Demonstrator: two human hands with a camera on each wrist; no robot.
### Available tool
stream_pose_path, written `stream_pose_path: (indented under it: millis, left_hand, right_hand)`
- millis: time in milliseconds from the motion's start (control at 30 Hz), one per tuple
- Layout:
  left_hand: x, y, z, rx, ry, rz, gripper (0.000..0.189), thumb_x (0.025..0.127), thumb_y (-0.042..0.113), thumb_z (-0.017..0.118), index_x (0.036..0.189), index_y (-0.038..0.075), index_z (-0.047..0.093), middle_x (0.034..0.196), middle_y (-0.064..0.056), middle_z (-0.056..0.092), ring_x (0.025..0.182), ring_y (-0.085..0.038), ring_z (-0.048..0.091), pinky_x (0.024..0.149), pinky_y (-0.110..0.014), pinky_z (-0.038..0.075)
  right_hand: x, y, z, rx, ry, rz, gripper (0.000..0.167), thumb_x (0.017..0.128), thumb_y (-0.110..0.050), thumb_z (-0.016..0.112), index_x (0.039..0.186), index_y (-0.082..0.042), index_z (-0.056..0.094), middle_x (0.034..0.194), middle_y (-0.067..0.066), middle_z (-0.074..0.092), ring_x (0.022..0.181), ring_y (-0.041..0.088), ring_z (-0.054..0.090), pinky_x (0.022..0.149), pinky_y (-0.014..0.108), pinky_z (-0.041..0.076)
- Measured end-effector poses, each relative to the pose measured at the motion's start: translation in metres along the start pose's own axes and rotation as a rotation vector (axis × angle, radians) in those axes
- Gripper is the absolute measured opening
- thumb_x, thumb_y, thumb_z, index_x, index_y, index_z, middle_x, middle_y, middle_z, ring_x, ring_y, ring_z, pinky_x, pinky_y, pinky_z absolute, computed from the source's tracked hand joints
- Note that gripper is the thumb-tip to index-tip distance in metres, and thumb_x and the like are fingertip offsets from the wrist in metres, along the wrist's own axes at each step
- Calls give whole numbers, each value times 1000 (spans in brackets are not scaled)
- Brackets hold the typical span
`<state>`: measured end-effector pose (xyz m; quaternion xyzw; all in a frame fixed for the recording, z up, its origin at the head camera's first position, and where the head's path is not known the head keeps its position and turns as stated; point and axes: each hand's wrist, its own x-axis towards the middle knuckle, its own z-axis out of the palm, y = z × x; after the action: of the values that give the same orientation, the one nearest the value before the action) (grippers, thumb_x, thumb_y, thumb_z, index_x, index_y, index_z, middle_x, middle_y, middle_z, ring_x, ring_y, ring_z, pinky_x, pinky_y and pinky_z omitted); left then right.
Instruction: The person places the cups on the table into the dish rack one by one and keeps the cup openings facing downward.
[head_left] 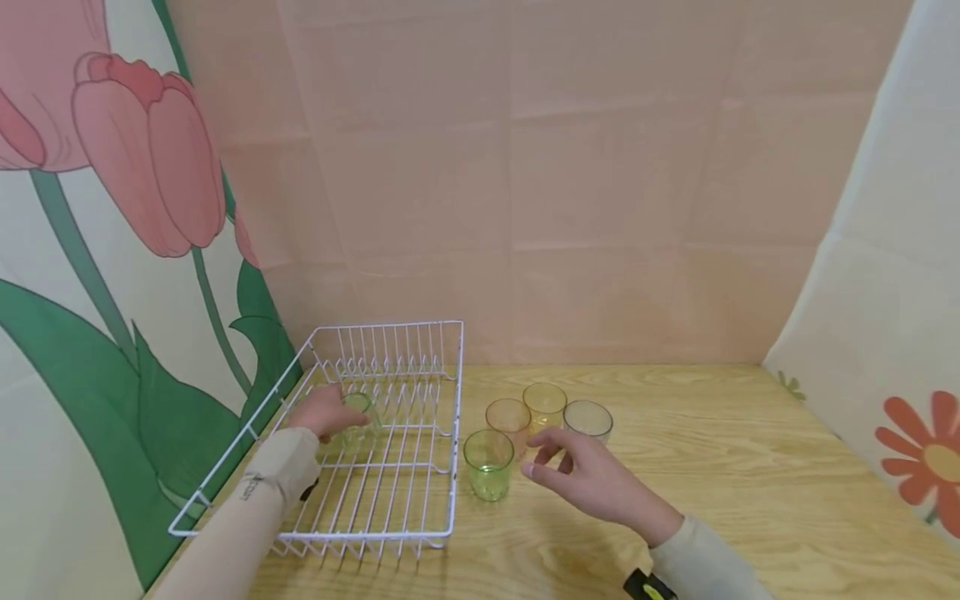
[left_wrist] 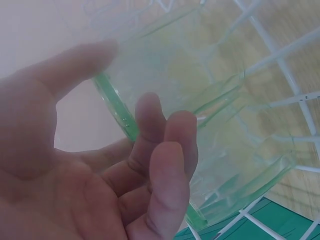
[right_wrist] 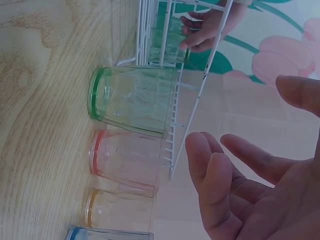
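In the rack, my left hand (head_left: 324,412) holds a clear green glass (left_wrist: 155,65) near its thick base, with the thumb on one side and a finger on the other. The remaining fingers are bent beside it. A second greenish glass (left_wrist: 235,172) lies right by it in the left wrist view. My right hand (head_left: 588,477) hovers over the table with loosely bent fingers and nothing between them. Closest to it are an upright green glass (head_left: 489,471) and a pinkish glass (head_left: 507,421). Behind stand a yellow glass (head_left: 545,404) and a bluish clear one (head_left: 588,419).
The white wire dish rack (head_left: 453,467) occupies the left of the wooden table (head_left: 712,467), its side close to the green glass. A pink cloth (head_left: 570,183) hangs at the back, with flower-printed cloths at both sides.
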<state>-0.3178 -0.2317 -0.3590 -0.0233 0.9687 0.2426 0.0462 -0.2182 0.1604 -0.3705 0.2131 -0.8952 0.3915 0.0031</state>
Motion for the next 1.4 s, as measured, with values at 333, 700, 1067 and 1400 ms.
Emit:
stream_pose_path:
  millis: [333,700,1067,1400]
  left_hand:
    - [-2,0,-7,-22,-36,-1,70,87,43,74,129,-8,50,101,-17,62,45,-12,40,42,-25,38]
    - [-28,9,-62,-81,59,69,53,103,42,47,122,-6,53,85,-12,60,65,-20,58,62,-34,49]
    - [-74,49,-45,-15,144,240,40,102,38,52,111,2,64,68,-4,54,58,-18,49,56,-33,40]
    - [-108,89,-4,-52,85,320,33,100,41,58,107,10,67,64,1,54,52,-14,47,47,-30,37]
  right_hand:
    - [0,4,0,-7,2,-24,39,95,-40,68,120,-10,66,95,0,67,64,15,57,56,28,48]
    - [2,7,1,-9,20,-18,34,95,-36,67,116,-10,67,91,0,67,62,12,57,57,27,49]
    - [12,13,3,15,26,88,31,95,-29,68,115,-4,67,88,4,68,63,15,60,55,31,51]
    - [28,17,15,-9,88,155,31,94,-31,69,111,-5,70,84,3,68,64,14,61,56,31,50]
